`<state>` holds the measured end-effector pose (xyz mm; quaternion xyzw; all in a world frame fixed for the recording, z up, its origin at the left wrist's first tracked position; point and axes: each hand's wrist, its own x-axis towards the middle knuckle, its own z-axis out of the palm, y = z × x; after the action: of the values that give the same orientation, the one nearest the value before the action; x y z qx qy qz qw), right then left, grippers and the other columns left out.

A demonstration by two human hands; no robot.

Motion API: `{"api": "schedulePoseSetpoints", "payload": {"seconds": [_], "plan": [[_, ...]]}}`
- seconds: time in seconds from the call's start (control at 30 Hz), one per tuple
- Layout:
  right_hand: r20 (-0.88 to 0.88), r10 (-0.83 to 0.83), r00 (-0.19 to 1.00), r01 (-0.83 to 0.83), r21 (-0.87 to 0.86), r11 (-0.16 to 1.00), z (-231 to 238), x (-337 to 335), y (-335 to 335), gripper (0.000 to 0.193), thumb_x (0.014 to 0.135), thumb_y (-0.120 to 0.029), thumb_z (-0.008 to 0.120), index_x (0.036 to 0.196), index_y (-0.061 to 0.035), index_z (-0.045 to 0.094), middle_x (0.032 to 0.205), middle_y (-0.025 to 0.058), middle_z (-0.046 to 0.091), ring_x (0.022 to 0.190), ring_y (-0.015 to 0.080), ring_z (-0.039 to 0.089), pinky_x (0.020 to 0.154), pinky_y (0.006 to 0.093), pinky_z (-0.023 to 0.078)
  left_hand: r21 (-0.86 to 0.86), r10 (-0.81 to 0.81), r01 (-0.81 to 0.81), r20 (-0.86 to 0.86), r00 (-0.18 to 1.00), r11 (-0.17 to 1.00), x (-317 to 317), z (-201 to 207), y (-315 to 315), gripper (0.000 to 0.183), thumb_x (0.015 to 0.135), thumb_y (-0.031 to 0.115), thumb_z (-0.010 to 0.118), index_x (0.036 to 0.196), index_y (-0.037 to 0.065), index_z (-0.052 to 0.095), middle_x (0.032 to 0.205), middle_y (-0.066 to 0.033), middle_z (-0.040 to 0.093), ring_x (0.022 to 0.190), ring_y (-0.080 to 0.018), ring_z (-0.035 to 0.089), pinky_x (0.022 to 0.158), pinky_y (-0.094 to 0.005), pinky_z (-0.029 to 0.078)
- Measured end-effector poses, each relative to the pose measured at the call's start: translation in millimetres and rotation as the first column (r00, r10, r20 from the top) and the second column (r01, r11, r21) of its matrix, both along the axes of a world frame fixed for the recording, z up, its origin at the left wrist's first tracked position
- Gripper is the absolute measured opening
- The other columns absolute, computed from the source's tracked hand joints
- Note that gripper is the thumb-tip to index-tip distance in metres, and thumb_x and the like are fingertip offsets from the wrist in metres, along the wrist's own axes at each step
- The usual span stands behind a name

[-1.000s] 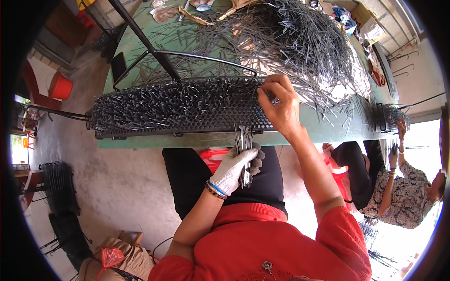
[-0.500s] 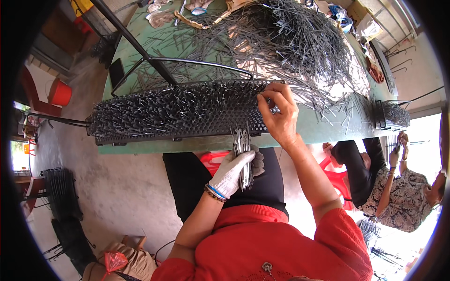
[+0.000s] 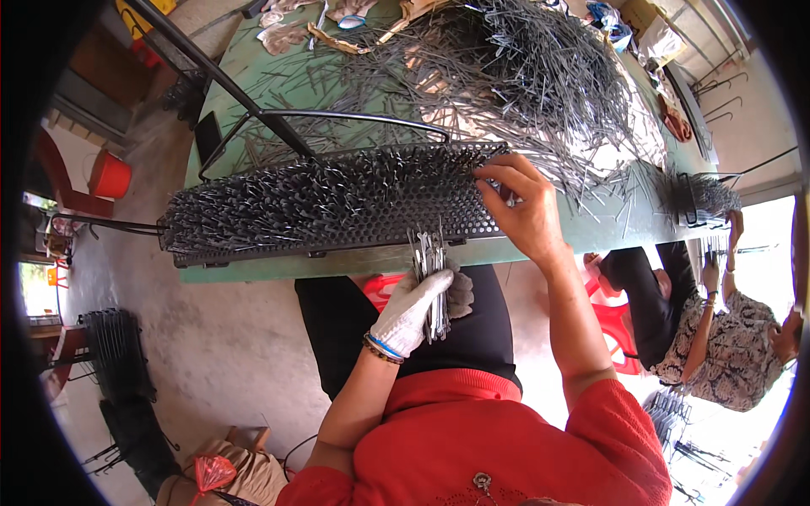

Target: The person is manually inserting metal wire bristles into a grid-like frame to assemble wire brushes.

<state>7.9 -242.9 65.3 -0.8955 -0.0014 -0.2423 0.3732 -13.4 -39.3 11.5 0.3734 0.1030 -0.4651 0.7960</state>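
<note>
My left hand (image 3: 412, 310), in a pale work glove, is closed round a bundle of thin grey metal strips (image 3: 435, 291) that stands upright above my lap. My bare right hand (image 3: 525, 202) is at the right end of a long black perforated rack (image 3: 422, 215), thumb and forefinger pinched together. Whatever they pinch is too small to make out. Many dark strips (image 3: 278, 198) stand packed in the rack's holes, densest on the left; along the front right, bare holes show.
A big tangled heap of strips (image 3: 548, 67) covers the far right of the green table (image 3: 624, 223). A black metal bar (image 3: 219, 76) slants over the rack's left. At the right, a co-worker (image 3: 717, 346) handles strips by a smaller rack (image 3: 709, 202).
My right hand has shifted slightly right and down along the rack's end, still pinched. My left hand keeps the bundle almost in place. The co-worker's raised hand has moved up to the smaller rack.
</note>
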Motion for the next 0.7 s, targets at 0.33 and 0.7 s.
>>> {"api": "schedulePoseSetpoints", "payload": {"seconds": [0.33, 0.7], "plan": [[0.130, 0.056, 0.990, -0.015, -0.297, 0.955, -24.6, 4.6, 1.1, 0.016, 0.078, -0.003, 0.070, 0.094, -0.0059, 0.070, 0.083, 0.0062, 0.061, 0.065, 0.0234, 0.061, 0.058, 0.0325, 0.049, 0.021, -0.033, 0.033, -0.015, 0.999, 0.999, -1.5, -1.2, -4.8, 0.016, 0.093, 0.011, 0.055, 0.108, 0.005, 0.057, 0.090, -0.0101, 0.067, 0.076, -0.0189, 0.067, 0.066, -0.0348, 0.059], [-0.010, -0.041, 0.999, 0.041, 0.053, 0.998, -11.7, -16.3, 9.1, 0.015, 0.083, -0.006, 0.069, 0.097, -0.0022, 0.069, 0.087, 0.0068, 0.064, 0.063, 0.0110, 0.056, 0.055, 0.0250, 0.045, 0.016, -0.013, 0.013, 0.010, 1.000, 1.000, -2.4, 4.0, -1.0, 0.017, 0.093, 0.011, 0.055, 0.109, 0.004, 0.058, 0.088, -0.0092, 0.067, 0.074, -0.0176, 0.067, 0.065, -0.0327, 0.058]]}}
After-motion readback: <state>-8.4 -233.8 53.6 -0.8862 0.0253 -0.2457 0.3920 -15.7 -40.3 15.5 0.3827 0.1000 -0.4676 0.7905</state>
